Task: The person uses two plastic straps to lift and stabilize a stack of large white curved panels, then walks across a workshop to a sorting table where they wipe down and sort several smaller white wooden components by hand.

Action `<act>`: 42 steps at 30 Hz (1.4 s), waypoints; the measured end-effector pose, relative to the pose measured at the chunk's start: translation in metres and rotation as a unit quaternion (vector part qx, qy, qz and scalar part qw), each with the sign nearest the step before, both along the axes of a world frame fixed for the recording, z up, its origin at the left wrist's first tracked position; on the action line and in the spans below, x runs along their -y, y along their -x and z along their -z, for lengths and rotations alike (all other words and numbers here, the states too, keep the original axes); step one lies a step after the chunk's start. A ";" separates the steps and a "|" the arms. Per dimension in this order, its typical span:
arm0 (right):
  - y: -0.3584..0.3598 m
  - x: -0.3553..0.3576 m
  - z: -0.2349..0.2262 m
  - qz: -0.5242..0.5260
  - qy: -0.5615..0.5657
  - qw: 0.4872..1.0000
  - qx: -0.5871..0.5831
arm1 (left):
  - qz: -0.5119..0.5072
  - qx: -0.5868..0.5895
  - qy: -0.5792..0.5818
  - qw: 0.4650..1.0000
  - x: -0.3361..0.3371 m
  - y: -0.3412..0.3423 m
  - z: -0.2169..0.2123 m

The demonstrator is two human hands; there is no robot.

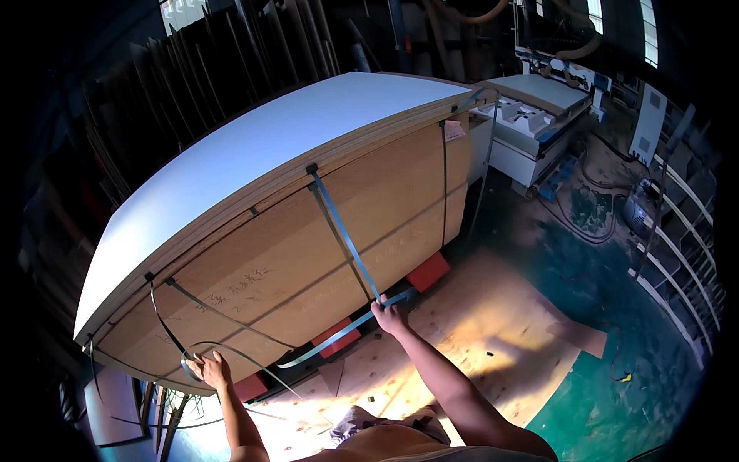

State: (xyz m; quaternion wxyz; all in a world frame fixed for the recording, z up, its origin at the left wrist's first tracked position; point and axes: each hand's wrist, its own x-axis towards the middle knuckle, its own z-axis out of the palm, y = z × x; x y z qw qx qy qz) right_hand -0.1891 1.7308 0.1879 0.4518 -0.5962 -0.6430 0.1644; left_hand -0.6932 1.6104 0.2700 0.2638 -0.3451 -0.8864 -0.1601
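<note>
A tall stack of boards (308, 254) fills the middle of the view, white-faced on top with a brown side panel toward the person, raised off the floor on red blocks (428, 271). It looks very heavy and rigid, not something hands would shift. Thin metal straps run down its side: one strap (342, 239) hangs loose from the top edge near the middle and slants down to the right hand (389, 316), which is closed around it low by the base of the stack; another length runs from that hand down to the left. A second slack strap (223, 316) curls across the lower left of the panel, and the left hand (209, 369) grips a loop of it near the bottom corner. A third strap (444, 181) farther right looks taut and flat against the panel. The banding is probably light, springy and stiff along its length, with sharp edges, so it is best held on the flat faces, near a free end. Behind stand a flatbed machine (531, 115) and a green floor (616, 369).
</note>
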 end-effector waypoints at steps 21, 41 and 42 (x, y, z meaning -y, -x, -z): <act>-0.393 -0.097 0.110 -0.141 0.242 0.951 0.133 | 0.537 0.603 0.109 0.580 -0.322 -0.655 0.116; -0.800 0.061 0.255 0.368 0.525 0.665 -0.384 | -0.193 0.258 -0.006 0.947 -0.487 -0.718 0.212; -0.834 0.049 0.257 0.351 0.523 0.681 -0.373 | -0.207 0.209 0.005 0.956 -0.474 -0.742 0.195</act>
